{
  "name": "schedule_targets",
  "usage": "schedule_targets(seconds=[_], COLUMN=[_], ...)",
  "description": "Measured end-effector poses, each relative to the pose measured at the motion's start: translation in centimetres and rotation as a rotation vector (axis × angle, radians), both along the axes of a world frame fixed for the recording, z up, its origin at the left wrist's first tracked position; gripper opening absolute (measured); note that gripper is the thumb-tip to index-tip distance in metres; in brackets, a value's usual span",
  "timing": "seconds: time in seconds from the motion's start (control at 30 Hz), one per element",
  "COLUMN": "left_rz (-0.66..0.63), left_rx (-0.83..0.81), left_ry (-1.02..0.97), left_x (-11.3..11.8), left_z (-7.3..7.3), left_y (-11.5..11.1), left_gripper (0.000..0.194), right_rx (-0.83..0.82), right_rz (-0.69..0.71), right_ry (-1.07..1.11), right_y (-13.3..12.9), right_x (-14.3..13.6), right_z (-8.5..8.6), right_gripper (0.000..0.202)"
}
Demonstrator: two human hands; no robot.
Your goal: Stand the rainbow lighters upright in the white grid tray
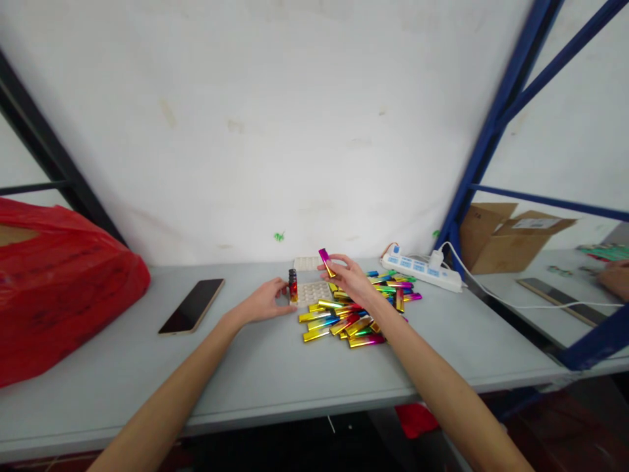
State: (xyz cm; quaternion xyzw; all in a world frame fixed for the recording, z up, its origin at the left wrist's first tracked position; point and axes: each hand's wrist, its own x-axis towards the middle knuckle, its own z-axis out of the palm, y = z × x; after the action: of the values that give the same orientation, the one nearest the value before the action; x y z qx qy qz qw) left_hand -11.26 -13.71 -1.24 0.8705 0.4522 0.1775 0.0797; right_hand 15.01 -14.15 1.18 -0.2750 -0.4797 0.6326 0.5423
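My right hand (348, 278) holds a purple and gold lighter-like piece (326, 261) upright and slightly tilted, pinched in the fingers. My left hand (268, 300) is at the left end of a pale tray (310, 295) with round hollows, its thumb and fingers apart around a dark and red piece (293, 286) that stands upright there. Whether the fingers touch that piece is hard to tell. A heap of shiny gold, blue, red, green and purple pieces (344, 321) lies on the table beside the tray, below my right hand.
A second pale tray (305, 263) lies behind. On the grey table (236, 387), a phone (192, 306) and a red bag (69, 288) are at left; a power strip (422, 272) is at right. Beyond the blue frame (484, 144) are a cardboard box (506, 242) and another person's hand (615, 278).
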Motion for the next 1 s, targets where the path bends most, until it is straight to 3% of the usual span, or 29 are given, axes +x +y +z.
schedule_targets(seconds=[0.13,0.37,0.6,0.83,1.0], left_rz=[-0.011,-0.018,-0.012,0.001,-0.006], left_rx=[0.001,0.011,0.004,0.004,-0.009], left_ry=[0.0,0.011,0.023,0.014,0.037], left_x=[0.2,0.2,0.1,0.1,0.1], left_z=[0.0,-0.2,-0.1,0.1,0.1], left_y=[-0.1,0.1,0.0,0.0,0.1], left_gripper=[0.052,0.052,0.055,0.059,0.06], right_rx=[0.049,0.02,-0.196,-0.206,-0.204], right_rz=[0.068,0.05,0.096,-0.091,-0.03], right_ry=[-0.04,-0.104,-0.158,-0.282,-0.269], right_y=[0.0,0.2,0.1,0.0,0.3], right_x=[-0.4,-1.6,-2.1,-2.7,-2.6], right_z=[-0.4,-1.2,-1.2,-1.5,-1.7], right_gripper=[0.043,0.045,0.056,0.044,0.05])
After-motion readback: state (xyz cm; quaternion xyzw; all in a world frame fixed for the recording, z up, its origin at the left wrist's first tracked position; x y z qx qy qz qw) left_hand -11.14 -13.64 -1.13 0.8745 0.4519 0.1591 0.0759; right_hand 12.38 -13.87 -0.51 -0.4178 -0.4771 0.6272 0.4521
